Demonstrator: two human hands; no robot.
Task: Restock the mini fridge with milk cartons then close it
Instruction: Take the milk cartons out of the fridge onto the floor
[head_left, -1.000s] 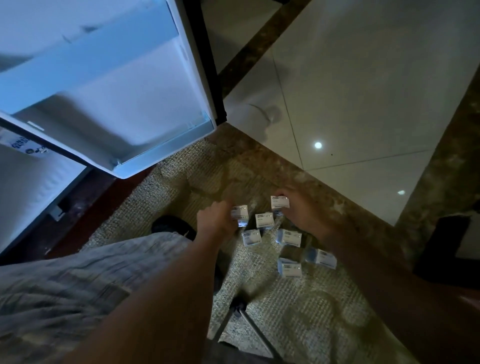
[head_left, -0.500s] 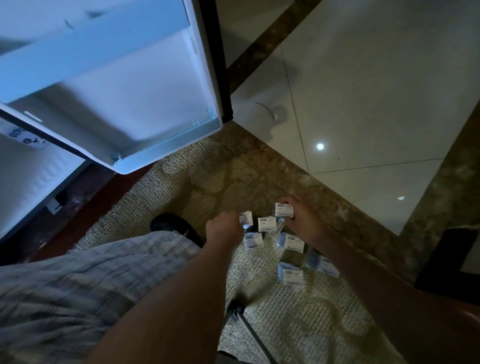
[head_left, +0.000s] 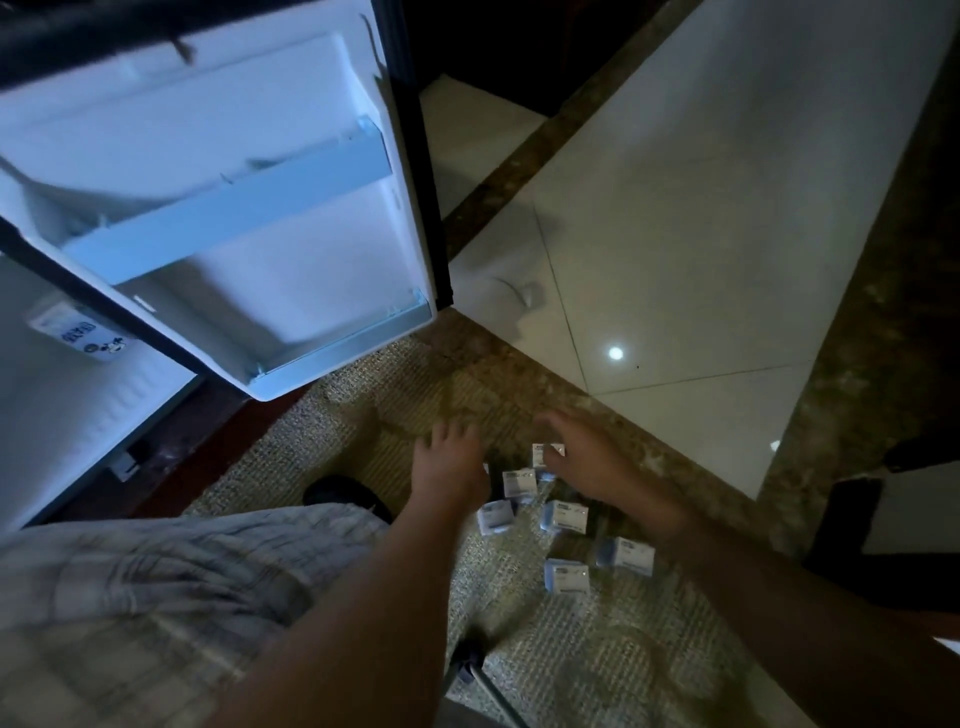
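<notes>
- The mini fridge (head_left: 57, 441) stands at the left, and its door (head_left: 270, 218) is swung wide open.
- Small milk cartons (head_left: 563, 517) lie scattered on a woven rug (head_left: 597, 670) just below the door.
- The left hand (head_left: 449, 465) hovers over the cartons with its fingers spread, holding nothing.
- The right hand (head_left: 587, 462) is also spread open, over the farthest carton (head_left: 543, 453). Whether it touches the carton is unclear.

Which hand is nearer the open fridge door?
Left. The left hand hangs just right of the fridge door; the right hand is farther right, above the milk cartons.
</notes>
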